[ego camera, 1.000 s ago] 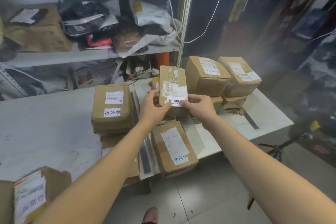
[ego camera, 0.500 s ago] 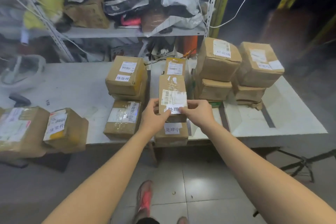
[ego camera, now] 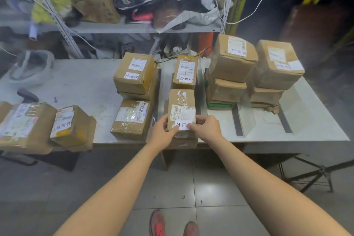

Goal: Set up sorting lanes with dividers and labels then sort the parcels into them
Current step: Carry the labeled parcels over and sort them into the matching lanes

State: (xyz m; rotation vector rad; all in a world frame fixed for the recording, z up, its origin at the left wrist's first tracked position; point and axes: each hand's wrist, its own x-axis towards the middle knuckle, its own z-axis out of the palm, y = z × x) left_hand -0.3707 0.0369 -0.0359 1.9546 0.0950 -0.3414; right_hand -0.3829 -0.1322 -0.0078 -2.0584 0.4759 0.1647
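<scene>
Both my hands hold a narrow cardboard parcel (ego camera: 181, 105) with a barcode sticker and a white label at its near end. My left hand (ego camera: 162, 133) grips its left edge and my right hand (ego camera: 206, 129) grips its right edge. The parcel sits on top of another box (ego camera: 183, 143) at the table's front edge, in the middle lane. Behind it stands a second labelled parcel (ego camera: 185, 72). The left lane holds a stack (ego camera: 135, 74) and a taped box (ego camera: 132, 118). The right lanes hold two taller stacks (ego camera: 232, 59) (ego camera: 277, 63). Upright dividers (ego camera: 238, 121) (ego camera: 285, 121) separate the lanes.
Two more parcels (ego camera: 24, 124) (ego camera: 71, 126) lie at the table's (ego camera: 80, 82) left front. A metal shelf (ego camera: 134, 27) crammed with bags and boxes stands behind. A tripod base (ego camera: 316, 174) is on the floor to the right, and my red shoes (ego camera: 159, 222) below.
The view has pulled back and tilted down. The held parcel has come toward the table's front edge, lower onto the box there; both hands keep their grip.
</scene>
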